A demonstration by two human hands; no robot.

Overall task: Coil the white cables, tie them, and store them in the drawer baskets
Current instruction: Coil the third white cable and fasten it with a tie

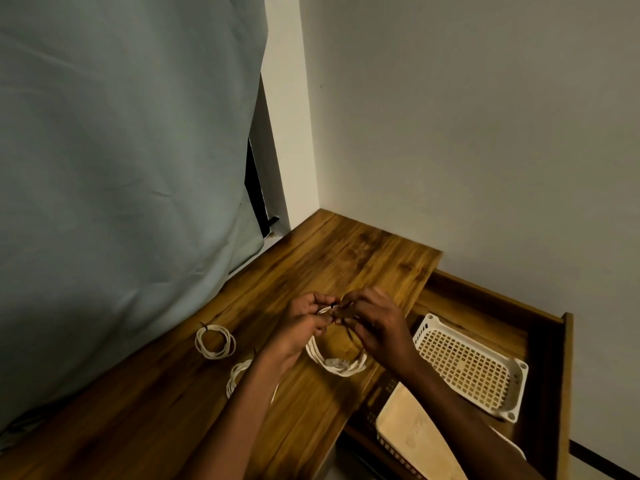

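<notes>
Surface: wooden desktop [311, 271], warm brown grain, ran from 7 o'clock up to the room corner at 12 o'clock.
Room: pale walls [467, 116] met above the desk; grey-green curtain [121, 168] hung over the whole 9 to 11 o'clock side, down to the desk edge.
Drawer: pulled-out wooden drawer [554, 358] at 4 o'clock, below the desktop's right edge.
Baskets: white perforated basket [467, 368] lay tilted in the drawer; a second basket [408, 441] at 5 o'clock, partly hidden by the right forearm.
Left hand: left hand [301, 323] curled, fingertips pinched on the top of the held coil [337, 365], dead centre of view.
Right hand: right hand [374, 327] curled too, fingers pinched on the same spot, touching the left hand; a dark tie [335, 308] showed between the fingertips.
Held coil: white loops hung below both hands, over the desktop's right edge.
Finished coils: tied coil [214, 342] flat on the desk at 8 o'clock; another coil [237, 377] just beside it, partly under the left forearm.
</notes>
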